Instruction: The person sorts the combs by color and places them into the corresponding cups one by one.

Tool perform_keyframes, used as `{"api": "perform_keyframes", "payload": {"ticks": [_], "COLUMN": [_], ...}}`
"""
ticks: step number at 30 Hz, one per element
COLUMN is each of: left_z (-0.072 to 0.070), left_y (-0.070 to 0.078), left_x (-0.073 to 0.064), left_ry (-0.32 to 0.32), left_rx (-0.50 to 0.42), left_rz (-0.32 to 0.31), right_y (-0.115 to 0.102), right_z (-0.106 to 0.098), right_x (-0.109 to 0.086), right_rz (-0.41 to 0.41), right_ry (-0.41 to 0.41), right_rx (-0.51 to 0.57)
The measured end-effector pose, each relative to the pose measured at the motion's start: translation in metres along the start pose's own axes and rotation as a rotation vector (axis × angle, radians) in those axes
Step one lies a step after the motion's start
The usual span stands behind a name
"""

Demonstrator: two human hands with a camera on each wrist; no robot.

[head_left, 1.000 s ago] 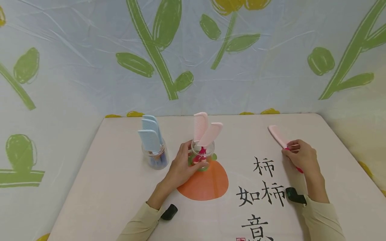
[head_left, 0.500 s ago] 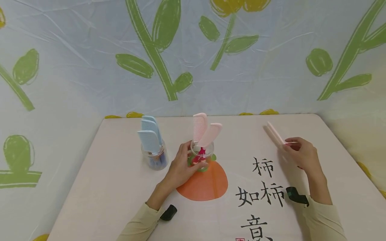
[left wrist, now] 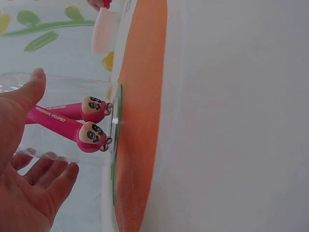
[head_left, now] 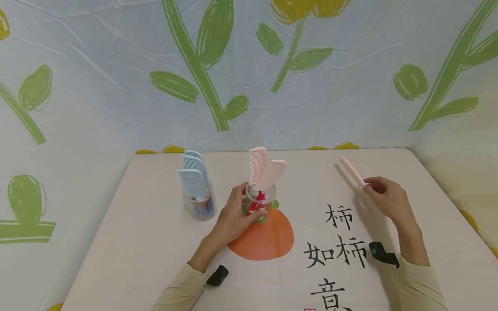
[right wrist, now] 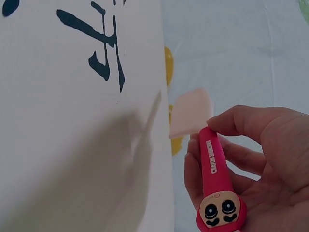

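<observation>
In the head view my left hand [head_left: 235,211] holds a clear jar [head_left: 268,196] from its left side, with fingers and thumb around the wall. Two pink combs [head_left: 257,164] stand in it, teeth ends up; the left wrist view shows their dark pink handles [left wrist: 67,128], with cartoon-face ends, near the jar's bottom. Over at the right, my right hand [head_left: 389,198] pinches another pink comb [head_left: 352,170] above the table. Its dark pink handle [right wrist: 212,162], ending in a cartoon face, lies along the fingers in the right wrist view, the pale comb part [right wrist: 191,113] pointing away.
Left of my left hand stands a second clear jar [head_left: 204,209] with several light blue combs [head_left: 193,181]. The pale tabletop [head_left: 148,242] bears a printed orange persimmon [head_left: 264,242] and black characters [head_left: 338,252]. A flower-patterned curtain [head_left: 330,108] hangs behind the table.
My right hand has lifted the pink comb off the table and turned it edge-on, moving it slightly left. My left hand stays on the jar.
</observation>
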State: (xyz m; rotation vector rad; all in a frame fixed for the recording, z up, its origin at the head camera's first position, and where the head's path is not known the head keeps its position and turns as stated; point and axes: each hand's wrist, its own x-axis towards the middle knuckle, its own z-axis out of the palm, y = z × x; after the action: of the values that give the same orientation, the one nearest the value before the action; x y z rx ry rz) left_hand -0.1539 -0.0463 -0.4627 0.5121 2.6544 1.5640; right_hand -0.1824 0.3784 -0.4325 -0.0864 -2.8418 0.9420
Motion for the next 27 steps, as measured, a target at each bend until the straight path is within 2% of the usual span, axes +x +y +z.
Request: {"api": "perform_keyframes", "payload": {"ticks": [27], "left_z": [0.001], "left_y": [-0.001], "left_x": [-0.001], "left_ry": [-0.001], "left_rx": [-0.005], "left_rz": [0.013], "right_y": [-0.027], "right_z": [-0.003], "right_x": [-0.005], "right_rz": [-0.103], "right_ry": [-0.039], "right_rx": [0.024]}}
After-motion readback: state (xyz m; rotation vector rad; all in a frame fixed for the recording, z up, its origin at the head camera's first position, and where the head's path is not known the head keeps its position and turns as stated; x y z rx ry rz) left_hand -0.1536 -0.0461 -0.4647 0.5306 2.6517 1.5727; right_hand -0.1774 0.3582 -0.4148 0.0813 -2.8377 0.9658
